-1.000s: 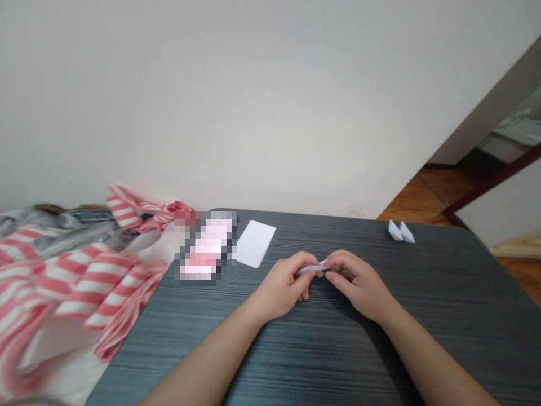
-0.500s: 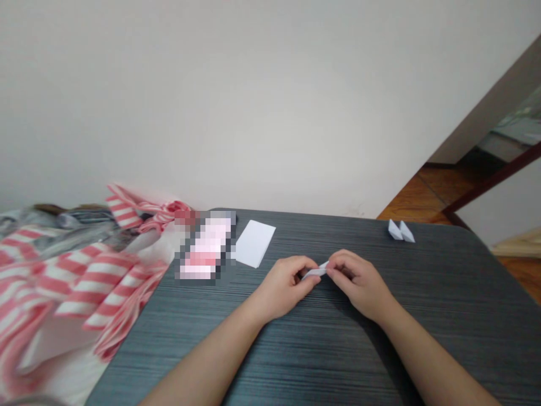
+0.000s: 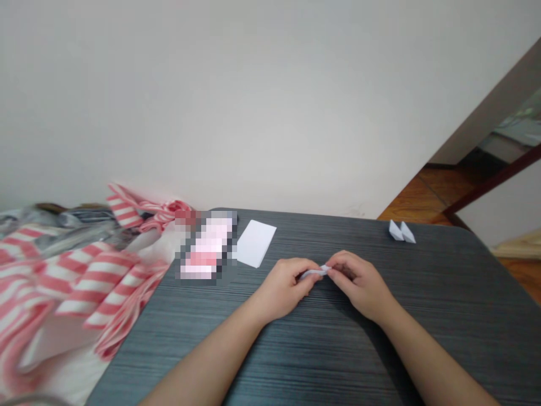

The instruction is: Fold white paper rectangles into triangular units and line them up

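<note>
Between my two hands, low over the dark table, is a small folded piece of white paper (image 3: 313, 273). My left hand (image 3: 287, 286) pinches its left part between thumb and fingers. At its right end, the thumb and fingertips of my right hand (image 3: 357, 282) are closed on it. Most of the paper is hidden by my fingers. A stack of white paper sheets (image 3: 256, 243) lies flat beyond my left hand. Two pointed folded paper pieces (image 3: 402, 232) stand side by side at the far right of the table.
The dark wood-grain table (image 3: 270, 361) has its back edge at a pale wall (image 3: 270, 113). A pixelated, phone-shaped object (image 3: 208, 245) lies left of the sheets. Red-and-white striped cloth (image 3: 101, 282) is heaped on the left. Wooden floor (image 3: 416, 194) shows behind the right side.
The folded paper has been pressed narrower between my hands, and less of it shows. My fingertips are slightly closer together. The other things have stayed in place.
</note>
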The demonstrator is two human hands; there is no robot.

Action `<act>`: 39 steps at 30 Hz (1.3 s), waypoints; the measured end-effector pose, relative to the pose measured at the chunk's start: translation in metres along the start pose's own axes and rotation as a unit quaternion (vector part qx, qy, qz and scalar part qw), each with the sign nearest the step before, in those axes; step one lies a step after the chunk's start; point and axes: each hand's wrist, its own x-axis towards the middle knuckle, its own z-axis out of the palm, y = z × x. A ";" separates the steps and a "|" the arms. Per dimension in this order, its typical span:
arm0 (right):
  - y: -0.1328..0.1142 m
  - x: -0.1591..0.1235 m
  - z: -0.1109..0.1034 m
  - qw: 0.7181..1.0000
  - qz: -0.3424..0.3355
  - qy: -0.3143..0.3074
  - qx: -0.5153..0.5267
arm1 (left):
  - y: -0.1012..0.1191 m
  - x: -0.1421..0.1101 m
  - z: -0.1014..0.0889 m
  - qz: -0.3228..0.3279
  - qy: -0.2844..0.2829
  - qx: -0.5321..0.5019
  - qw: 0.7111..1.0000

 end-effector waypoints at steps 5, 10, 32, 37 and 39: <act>0.008 -0.003 0.004 0.998 0.031 0.035 0.033 | -0.001 0.000 0.000 -0.035 -0.001 -0.023 0.999; 0.001 -0.001 -0.003 0.997 -0.059 0.033 -0.048 | -0.005 0.000 0.001 -0.055 0.015 -0.059 0.997; -0.002 0.001 -0.002 0.999 -0.031 -0.004 -0.015 | -0.005 0.002 0.001 -0.019 0.024 -0.027 0.999; -0.003 0.002 -0.002 0.999 -0.029 -0.008 -0.027 | -0.007 0.001 0.001 -0.006 0.017 -0.023 1.000; -0.004 0.003 -0.002 0.999 -0.033 -0.005 -0.031 | -0.007 0.001 0.001 -0.002 0.012 -0.021 1.000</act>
